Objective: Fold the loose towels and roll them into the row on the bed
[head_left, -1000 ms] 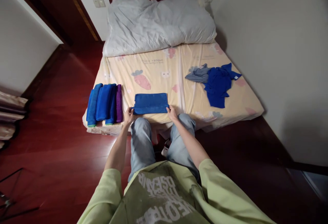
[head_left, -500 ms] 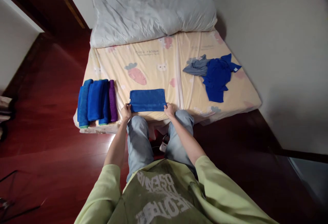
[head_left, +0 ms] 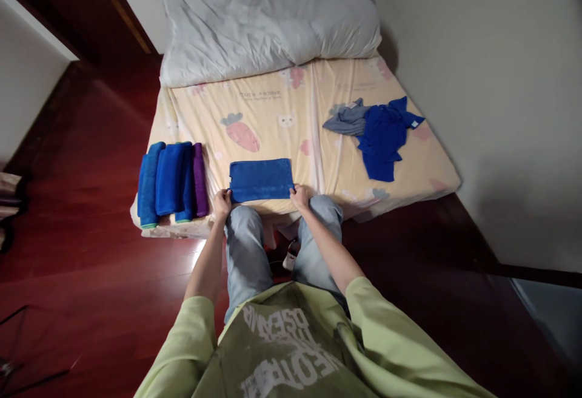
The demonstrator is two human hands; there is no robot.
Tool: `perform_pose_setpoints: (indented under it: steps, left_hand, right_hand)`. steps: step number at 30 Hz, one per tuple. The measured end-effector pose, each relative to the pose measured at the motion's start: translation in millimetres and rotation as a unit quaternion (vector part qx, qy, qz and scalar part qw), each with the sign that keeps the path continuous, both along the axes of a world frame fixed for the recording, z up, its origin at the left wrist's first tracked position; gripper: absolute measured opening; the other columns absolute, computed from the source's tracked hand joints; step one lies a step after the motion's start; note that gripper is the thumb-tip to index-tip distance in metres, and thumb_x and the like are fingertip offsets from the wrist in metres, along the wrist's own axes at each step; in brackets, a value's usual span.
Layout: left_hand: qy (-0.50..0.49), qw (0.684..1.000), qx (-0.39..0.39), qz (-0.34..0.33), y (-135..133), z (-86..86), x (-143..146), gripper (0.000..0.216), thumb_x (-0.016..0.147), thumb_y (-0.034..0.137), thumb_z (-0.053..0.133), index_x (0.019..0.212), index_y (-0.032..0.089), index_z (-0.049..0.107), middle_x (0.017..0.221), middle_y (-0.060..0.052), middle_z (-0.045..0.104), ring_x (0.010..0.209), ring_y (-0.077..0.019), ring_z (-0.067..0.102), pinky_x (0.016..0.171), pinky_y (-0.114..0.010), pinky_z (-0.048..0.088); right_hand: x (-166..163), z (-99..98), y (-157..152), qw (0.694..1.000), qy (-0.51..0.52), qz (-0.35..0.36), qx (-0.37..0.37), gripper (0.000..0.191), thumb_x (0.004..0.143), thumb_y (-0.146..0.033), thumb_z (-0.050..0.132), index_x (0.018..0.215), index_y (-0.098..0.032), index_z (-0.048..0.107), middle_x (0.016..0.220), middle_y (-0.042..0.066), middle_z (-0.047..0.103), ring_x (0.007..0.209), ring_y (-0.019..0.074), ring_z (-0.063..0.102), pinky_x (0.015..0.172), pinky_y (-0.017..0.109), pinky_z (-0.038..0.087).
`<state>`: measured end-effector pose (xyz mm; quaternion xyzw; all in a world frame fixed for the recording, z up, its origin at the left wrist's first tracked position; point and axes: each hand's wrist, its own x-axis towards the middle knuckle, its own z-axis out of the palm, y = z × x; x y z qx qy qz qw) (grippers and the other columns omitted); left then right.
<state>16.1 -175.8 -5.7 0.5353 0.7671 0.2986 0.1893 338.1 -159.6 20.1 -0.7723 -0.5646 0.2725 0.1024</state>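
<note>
A blue towel (head_left: 261,179) lies flat as a rectangle near the front edge of the bed, between my knees and a printed carrot. My left hand (head_left: 222,204) is closed on its near left corner. At the near right corner, my right hand (head_left: 299,196) pinches the cloth between thumb and fingers. To the left sits a group of rolled towels, several blue (head_left: 170,179) and one purple (head_left: 199,179). On the right side are a crumpled blue cloth (head_left: 385,140) with a white tag and a crumpled grey cloth (head_left: 348,120) touching it.
The bed (head_left: 273,137) has a pale yellow printed sheet. A bulky grey-white quilt (head_left: 273,22) covers its far end. A wall (head_left: 477,82) rises along the right, and dark red floor (head_left: 91,264) surrounds the bed. Thin black legs (head_left: 31,374) stand at lower left.
Both hands keep hold of the towel's near corners, shifted very slightly toward me; its near edge sits a little lower. The view has tilted slightly. Other cloths stay in place.
</note>
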Motion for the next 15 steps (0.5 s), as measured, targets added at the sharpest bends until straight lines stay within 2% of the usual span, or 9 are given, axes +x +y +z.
perform_pose_setpoints:
  steps: [9,15]
  left_hand:
    - [-0.004,1.000,0.017,-0.010,-0.2,-7.5,-2.6,0.027,0.090,0.045,0.049,0.085,0.022,0.063,0.087,-0.013,0.072,0.088,-0.0280,0.067,0.086,-0.039,0.052]
    - [0.019,0.999,0.012,-0.034,-0.3,-8.3,-2.5,0.022,0.090,0.037,0.053,0.101,0.021,0.063,0.096,-0.013,0.069,0.098,-0.0291,0.064,0.094,-0.043,0.051]
  right_hand:
    - [-2.5,-3.0,-2.5,0.999,0.019,-0.015,0.028,0.024,0.098,-0.028,0.052,0.106,-0.015,0.071,0.105,0.013,0.074,0.102,0.0244,0.065,0.091,0.030,0.045]
    - [-3.9,-15.5,-1.9,0.999,0.016,-0.027,0.031,0.024,0.095,-0.028,0.053,0.109,-0.015,0.067,0.105,0.013,0.071,0.103,0.0251,0.065,0.093,0.032,0.047]
